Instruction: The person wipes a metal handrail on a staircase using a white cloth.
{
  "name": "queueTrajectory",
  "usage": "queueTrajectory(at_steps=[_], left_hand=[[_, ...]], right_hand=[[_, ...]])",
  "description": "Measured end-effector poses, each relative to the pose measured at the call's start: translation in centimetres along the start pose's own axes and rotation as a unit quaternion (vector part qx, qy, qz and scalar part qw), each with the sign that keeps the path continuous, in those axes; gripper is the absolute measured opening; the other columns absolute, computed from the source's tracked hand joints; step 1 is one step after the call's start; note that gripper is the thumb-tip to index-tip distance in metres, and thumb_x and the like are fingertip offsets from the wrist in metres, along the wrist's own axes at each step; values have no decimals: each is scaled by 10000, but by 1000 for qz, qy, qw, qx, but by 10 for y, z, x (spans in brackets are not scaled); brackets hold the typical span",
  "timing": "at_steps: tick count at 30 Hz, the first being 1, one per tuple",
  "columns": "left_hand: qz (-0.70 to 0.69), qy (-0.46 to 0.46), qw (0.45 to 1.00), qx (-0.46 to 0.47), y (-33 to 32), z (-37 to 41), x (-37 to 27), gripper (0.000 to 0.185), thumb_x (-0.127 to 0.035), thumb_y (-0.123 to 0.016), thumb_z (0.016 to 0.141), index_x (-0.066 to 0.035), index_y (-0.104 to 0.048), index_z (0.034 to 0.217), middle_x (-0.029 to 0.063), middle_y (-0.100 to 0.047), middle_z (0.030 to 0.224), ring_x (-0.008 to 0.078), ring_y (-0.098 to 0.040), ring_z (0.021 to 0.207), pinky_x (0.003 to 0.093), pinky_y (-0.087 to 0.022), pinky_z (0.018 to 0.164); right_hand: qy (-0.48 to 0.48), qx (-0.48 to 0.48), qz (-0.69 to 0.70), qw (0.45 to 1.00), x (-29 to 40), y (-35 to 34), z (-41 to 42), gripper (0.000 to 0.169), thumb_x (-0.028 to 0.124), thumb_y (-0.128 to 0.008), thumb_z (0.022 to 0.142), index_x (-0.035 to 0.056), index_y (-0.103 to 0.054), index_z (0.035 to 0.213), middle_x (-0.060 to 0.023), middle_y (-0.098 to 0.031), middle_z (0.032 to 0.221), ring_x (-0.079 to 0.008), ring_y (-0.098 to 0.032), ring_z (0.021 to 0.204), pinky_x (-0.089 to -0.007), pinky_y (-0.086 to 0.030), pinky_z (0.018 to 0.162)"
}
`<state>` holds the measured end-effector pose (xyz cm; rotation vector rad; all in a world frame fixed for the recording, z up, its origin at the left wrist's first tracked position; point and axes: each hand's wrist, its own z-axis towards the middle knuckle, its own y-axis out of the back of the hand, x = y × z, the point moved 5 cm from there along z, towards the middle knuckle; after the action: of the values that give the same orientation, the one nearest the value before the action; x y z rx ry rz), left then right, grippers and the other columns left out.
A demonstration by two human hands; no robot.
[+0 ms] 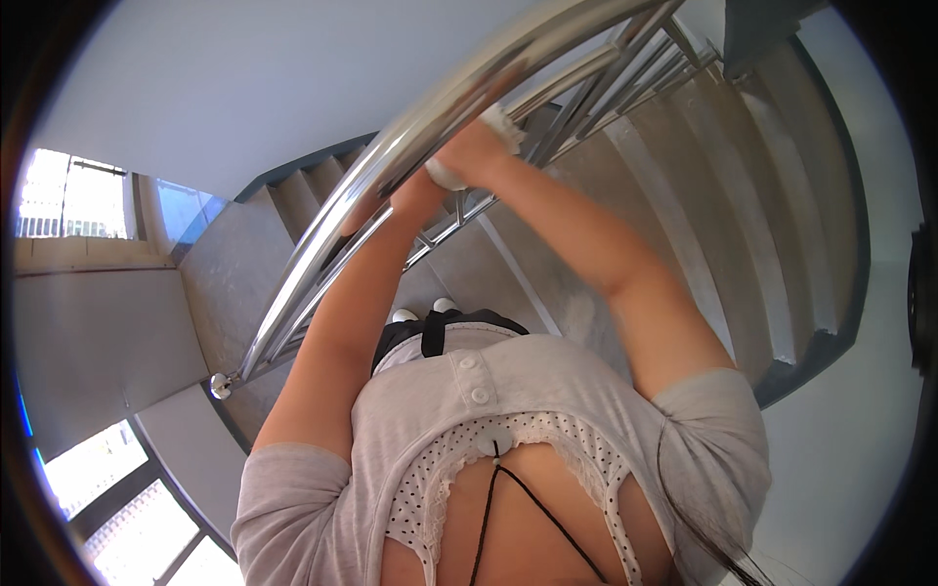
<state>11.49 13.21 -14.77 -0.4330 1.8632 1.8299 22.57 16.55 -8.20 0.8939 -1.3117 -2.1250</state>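
Observation:
A polished metal handrail [410,135] curves through the upper middle of the head view. My right hand [473,150] is closed around a white cloth [447,176] against the underside of the rail; part of the cloth [503,126] sticks out beyond the knuckles. Close beside it, my left hand [419,192] reaches to the rail near the cloth. The tube hides most of its fingers, so their grip cannot be told. Skin-coloured reflections show on the shiny metal.
Curved stone steps [703,168] lie to the right, and more steps [304,190] show beyond the rail at left. Thinner metal bars [440,238] run below the handrail. Its end bears a round metal knob [220,385]. Windows [77,194] are at far left.

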Motion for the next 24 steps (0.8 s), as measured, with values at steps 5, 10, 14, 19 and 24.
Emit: queueTrajectory(at_steps=[5, 10, 14, 19, 24], left_hand=[[-62, 31, 995, 72, 3, -3, 4, 244, -211, -653, 763, -69, -574, 945, 150, -642, 848, 356, -611, 842, 435, -458, 718], [-78, 59, 986, 134, 19, -6, -10, 222, -216, -637, 761, -57, -545, 887, 148, -608, 822, 334, -606, 866, 421, -450, 762], [-68, 55, 985, 146, 14, -4, -11, 225, -218, -643, 762, -60, -549, 893, 148, -609, 839, 328, -605, 876, 414, -452, 769], [-66, 54, 986, 145, 17, -4, -12, 218, -221, -646, 773, -66, -542, 886, 148, -607, 850, 331, -601, 887, 422, -450, 776], [-54, 55, 990, 120, 10, -1, -9, 215, -226, -643, 777, -78, -550, 903, 150, -616, 874, 339, -602, 915, 435, -451, 791]], right_hand=[[27, 87, 26, 995, -6, 9, -5, 116, 253, -682, 700, 211, -661, 806, -9, -688, 845, -212, -651, 847, -378, -469, 747], [12, 151, 57, 987, -135, 79, -23, 193, 240, -704, 616, 201, -670, 802, -40, -667, 741, -260, -669, 739, -446, -503, 640], [-20, 154, -52, 987, -169, 86, -32, 173, 228, -697, 639, 215, -678, 810, -29, -671, 762, -236, -667, 783, -411, -486, 687], [-55, 191, -109, 974, -122, 87, -25, 131, 206, -670, 692, 209, -671, 823, -15, -665, 797, -212, -643, 856, -369, -446, 748], [-37, 129, -94, 987, -57, 58, -21, 179, 232, -683, 700, 203, -649, 873, -10, -642, 886, -200, -607, 925, -376, -432, 768]])
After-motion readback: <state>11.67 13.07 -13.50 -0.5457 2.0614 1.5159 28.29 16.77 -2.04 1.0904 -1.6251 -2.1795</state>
